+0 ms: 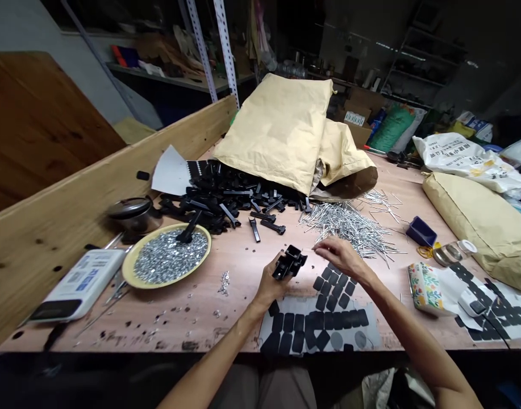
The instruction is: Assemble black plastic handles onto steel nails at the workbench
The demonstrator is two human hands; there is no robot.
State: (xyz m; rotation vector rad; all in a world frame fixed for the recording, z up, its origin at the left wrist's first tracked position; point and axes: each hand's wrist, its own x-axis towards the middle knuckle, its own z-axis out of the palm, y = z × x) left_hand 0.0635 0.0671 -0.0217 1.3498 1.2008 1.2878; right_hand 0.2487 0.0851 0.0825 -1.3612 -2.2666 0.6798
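Note:
My left hand is closed around several black plastic parts, held together in a bunch above the table with their open ends up. Just to the right, my right hand pinches what looks like a thin metal pin, its tip pointing toward the black parts; the fingers partly hide it. Behind the right hand lies a loose pile of thin metal pins. Below both hands, black rounded adhesive pads sit in rows on a pale backing sheet.
A yellow bowl of small metal pieces stands left, beside a white boxy device. More black parts are heaped under a large paper sack. At right are a dark blue tray, a clear jar and a flowered box.

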